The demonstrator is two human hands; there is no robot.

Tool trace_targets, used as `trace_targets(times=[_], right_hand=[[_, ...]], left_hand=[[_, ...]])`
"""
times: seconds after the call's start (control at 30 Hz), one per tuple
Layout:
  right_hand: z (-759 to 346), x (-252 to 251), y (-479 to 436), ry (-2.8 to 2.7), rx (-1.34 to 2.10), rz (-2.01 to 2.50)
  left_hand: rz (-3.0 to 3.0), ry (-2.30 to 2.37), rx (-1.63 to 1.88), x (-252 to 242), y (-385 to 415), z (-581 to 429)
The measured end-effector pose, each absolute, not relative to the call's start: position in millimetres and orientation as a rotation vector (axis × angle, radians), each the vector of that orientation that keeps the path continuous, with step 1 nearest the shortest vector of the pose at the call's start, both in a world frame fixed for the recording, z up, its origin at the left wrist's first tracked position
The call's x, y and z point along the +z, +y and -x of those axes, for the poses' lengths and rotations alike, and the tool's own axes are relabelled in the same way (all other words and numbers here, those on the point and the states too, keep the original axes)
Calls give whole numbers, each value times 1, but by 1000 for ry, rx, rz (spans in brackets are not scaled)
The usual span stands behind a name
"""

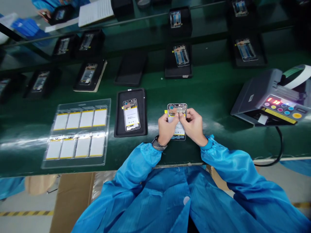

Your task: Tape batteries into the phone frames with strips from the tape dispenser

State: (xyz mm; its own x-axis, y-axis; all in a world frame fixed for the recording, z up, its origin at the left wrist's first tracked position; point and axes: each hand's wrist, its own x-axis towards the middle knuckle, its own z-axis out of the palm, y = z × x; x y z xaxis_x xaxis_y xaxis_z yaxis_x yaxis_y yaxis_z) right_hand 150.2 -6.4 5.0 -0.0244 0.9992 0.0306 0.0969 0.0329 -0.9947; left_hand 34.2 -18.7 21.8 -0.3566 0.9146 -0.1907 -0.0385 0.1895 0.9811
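Note:
An opened phone (pixel 173 107) lies in front of me on the green bench, its circuit board showing at the top and a white battery (pixel 180 130) below. My left hand (pixel 166 128) grips its left edge, and my right hand (pixel 195 127) grips the right edge. Both thumbs press side by side near the battery's upper end, hiding part of it. A yellow tab (pixel 166 111) sticks out at the phone's upper left. To the left, another opened phone (pixel 131 115) with a battery rests in a black tray (pixel 119 127).
A clear tray (pixel 77 132) of several white batteries lies at left. A grey tape dispenser (pixel 255 94) with a lit display stands at right, its cable trailing forward. Farther back are several black trays with phones and an unoccupied black tray (pixel 131 68). Another person's hand (pixel 44 15) shows across the bench.

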Motion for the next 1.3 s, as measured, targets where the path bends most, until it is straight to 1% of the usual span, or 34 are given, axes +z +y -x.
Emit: trace_targets(times=[0.1, 0.27, 0.5, 0.7, 0.8, 0.93, 1.0, 1.07, 1.3], right_hand=[[-151, 5, -6, -1288, 1171, 1251], [-154, 11, -4, -1241, 1304, 1186], [-160, 13, 1, -1298, 1181, 1252], [-175, 26, 8, -1322, 1270, 1216], [-207, 44, -5, -1236, 1119, 1319], [-277, 67, -38, -956, 623, 1534], [-310, 71, -49, -828, 444, 1617], [-334, 70, -53, -749, 427, 1667], [-341, 60, -41, -609, 672, 1667]], left_hand=[[-865, 1542, 1312, 20, -18, -35], [-846, 1454, 1287, 18, -18, -30], [-935, 1295, 1245, 15, -20, -22], [-816, 1102, 1145, 11, -19, -17], [-602, 1071, 1128, 11, -15, -15], [-445, 1086, 1052, 19, -11, -9], [-460, 1068, 984, 23, -11, -6], [-484, 1026, 943, 26, -12, -5], [-627, 951, 1006, 24, -16, -9]])
